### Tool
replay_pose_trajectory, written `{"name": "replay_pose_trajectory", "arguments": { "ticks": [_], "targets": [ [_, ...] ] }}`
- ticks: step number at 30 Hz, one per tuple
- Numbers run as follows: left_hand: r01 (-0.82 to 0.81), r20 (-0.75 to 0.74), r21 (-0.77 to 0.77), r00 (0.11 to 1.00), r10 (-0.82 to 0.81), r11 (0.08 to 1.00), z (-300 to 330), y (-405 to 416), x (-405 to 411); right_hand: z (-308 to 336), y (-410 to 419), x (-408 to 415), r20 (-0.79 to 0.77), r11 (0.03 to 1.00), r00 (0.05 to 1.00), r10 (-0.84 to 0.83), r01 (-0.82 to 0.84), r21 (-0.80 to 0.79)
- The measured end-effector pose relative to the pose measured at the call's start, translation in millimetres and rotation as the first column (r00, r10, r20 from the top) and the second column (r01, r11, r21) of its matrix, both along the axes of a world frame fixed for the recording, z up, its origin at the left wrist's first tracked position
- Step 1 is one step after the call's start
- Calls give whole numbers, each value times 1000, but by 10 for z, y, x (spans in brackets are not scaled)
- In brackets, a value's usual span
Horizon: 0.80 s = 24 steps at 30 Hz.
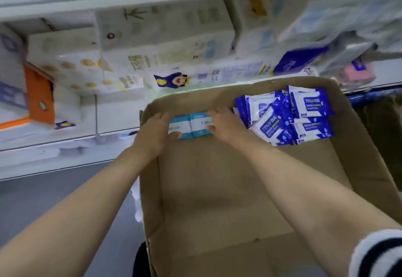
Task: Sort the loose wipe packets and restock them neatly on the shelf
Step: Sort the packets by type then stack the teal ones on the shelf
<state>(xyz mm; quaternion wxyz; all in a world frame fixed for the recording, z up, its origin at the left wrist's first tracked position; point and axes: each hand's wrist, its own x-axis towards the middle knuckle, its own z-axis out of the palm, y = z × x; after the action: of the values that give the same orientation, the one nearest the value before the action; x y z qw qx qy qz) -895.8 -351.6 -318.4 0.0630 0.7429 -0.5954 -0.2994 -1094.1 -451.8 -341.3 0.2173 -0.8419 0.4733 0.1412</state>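
Both hands reach into an open cardboard box (217, 189) that stands in front of a stocked shelf (65, 141). Between them, at the far left corner of the box, sits a small row of light blue wipe packets (191, 127), standing on edge and pressed side by side against the box's far wall. The left hand (155, 133) clasps the left end of this row, its thumb curled round the front of the nearest packet and its fingers (162, 116) hooked over the back. The right hand (224, 124) closes on the right end of the same row, thumb at the front and fingers over the top, so the row is squeezed between the two hands. Just to the right, touching or nearly touching the right hand, a loose heap of dark blue wipe packets (285, 115) lies in the far right corner of the box, overlapping at odd angles, several printed with "75%". The rest of the box floor is bare cardboard. The shelf behind holds blurred white packs of tissue goods (152, 59), an orange carton (39, 96) at the left and a dark blue pack (300, 61) toward the right. A striped white and dark sleeve (378, 255) shows at the lower right corner, pushed up the right arm. Grey floor (43, 200) lies to the left of the box.
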Motion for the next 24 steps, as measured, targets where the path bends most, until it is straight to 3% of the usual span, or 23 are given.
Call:
{"name": "replay_pose_trajectory", "arguments": {
  "ticks": [4,9,13,17,24],
  "targets": [
    [-116,-33,53,993,117,992,-175,12,-55,-307,-96,-15,-84,995,995,48,-55,-82],
    [-191,-20,100,981,194,976,-259,-65,-121,-379,-158,-76,-50,995,999,-13,8,-98],
    [-228,38,131,974,225,965,-353,-170,-159,-257,-108,-280,194,968,950,-244,226,110],
    [-266,122,150,961,250,952,-496,-152,-225,-64,-34,-517,393,850,759,-519,411,330],
    [-269,352,168,915,198,948,-541,-13,-527,73,142,-624,438,750,620,-651,436,497]
  ]
}}
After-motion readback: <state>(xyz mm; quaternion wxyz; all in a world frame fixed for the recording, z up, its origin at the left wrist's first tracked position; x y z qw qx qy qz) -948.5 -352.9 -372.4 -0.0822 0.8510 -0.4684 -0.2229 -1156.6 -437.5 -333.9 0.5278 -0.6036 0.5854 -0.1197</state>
